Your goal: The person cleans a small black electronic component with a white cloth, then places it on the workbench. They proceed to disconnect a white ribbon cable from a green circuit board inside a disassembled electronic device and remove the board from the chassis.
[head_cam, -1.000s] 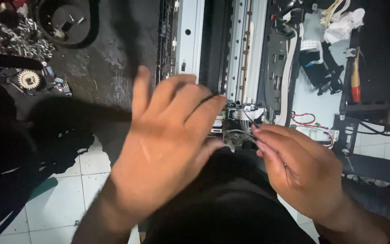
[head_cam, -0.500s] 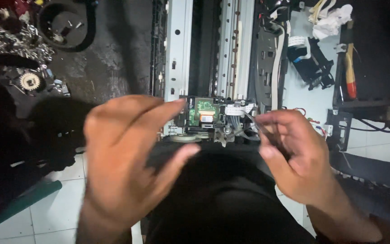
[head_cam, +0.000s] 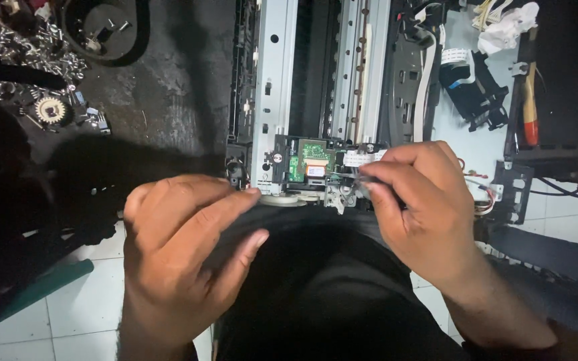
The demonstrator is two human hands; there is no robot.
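Observation:
A stripped printer chassis (head_cam: pixel 272 93) of grey metal rails lies on the floor in front of me. At its near end sits a small green circuit board (head_cam: pixel 314 159) with a white connector (head_cam: pixel 356 158) and thin wires. My right hand (head_cam: pixel 423 207) pinches something small and thin at those wires, just right of the board; what it grips is hidden by the fingers. My left hand (head_cam: pixel 182 241) rests with curled fingers at the chassis's near left corner, fingertips touching a pale round gear (head_cam: pixel 282 199). It holds nothing that I can see.
A black ring-shaped part (head_cam: pixel 102 27) and a heap of loose screws and small gears (head_cam: pixel 41 80) lie at the upper left. Black plastic parts (head_cam: pixel 469 87), a white ribbon cable (head_cam: pixel 426 73) and a red-handled tool (head_cam: pixel 531 113) lie at the right. White floor tiles (head_cam: pixel 68 321) show below.
My left hand has pulled back from over the board, uncovering it, and now sits at the near left corner. My right hand has moved up onto the wires beside the board.

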